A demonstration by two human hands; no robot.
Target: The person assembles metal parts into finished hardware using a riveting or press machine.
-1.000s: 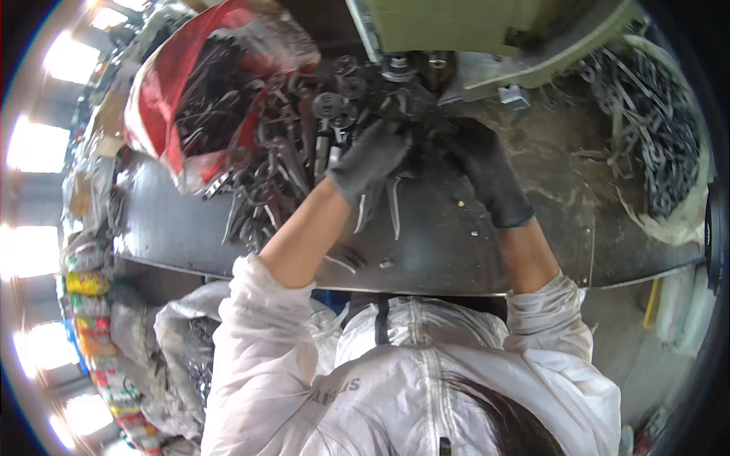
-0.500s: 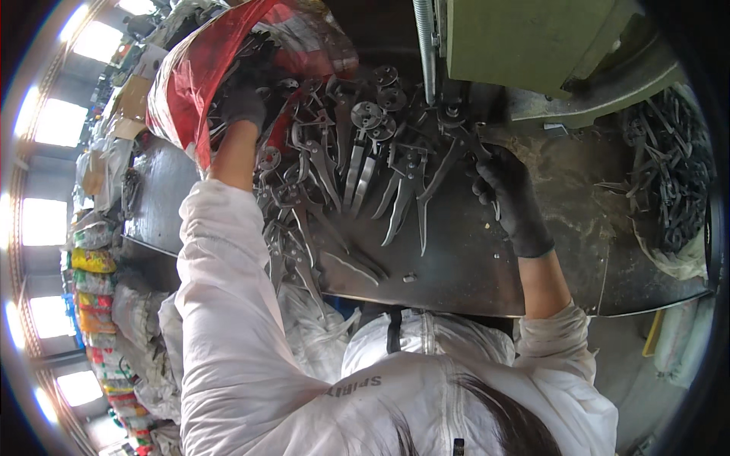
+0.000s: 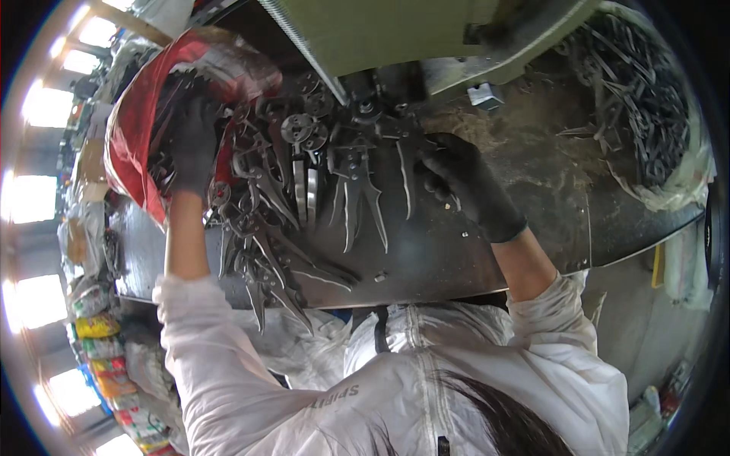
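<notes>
Across the bench (image 3: 426, 262), plier-like tools (image 3: 353, 164) lie between left hand (image 3: 193, 140) and right hand (image 3: 470, 181), grips unclear.

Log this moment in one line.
left hand: inside red-and-white sack of dark metal parts | right hand: beside curved metal handle, contact unclear | worktable: plier-like tools | beyond: green machine

Worn on the head, the one camera looks steeply down past the white jacket (image 3: 391, 372), fairly near the left hand (image 3: 193, 140) and right hand (image 3: 469, 182). Its fisheye sweeps from windows (image 3: 36, 197) at left across the tabletop (image 3: 426, 262) to a pale bag (image 3: 673, 200) at right.
</notes>
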